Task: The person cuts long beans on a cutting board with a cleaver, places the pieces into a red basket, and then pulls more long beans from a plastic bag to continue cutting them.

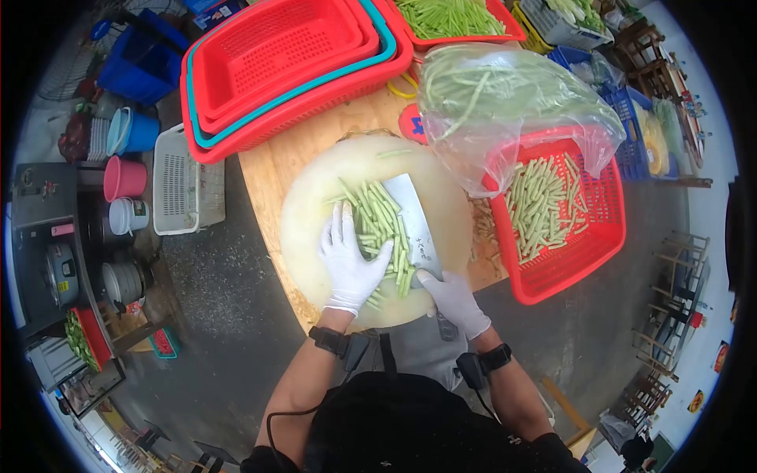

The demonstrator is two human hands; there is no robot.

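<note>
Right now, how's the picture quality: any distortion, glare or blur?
Head view: strong fisheye distortion, with black corners and the right-hand wall bowed; head view: glare on the plastic bag, partly veiling its contents; head view: left hand, right hand and cleaver look fairly sharp, without obvious motion blur.

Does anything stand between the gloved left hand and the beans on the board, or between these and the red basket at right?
Nothing visible is between left hand and beans: they touch. Toward the red basket, the cleaver in the right hand borders the beans; the plastic bag overhangs the basket's far edge.
</note>
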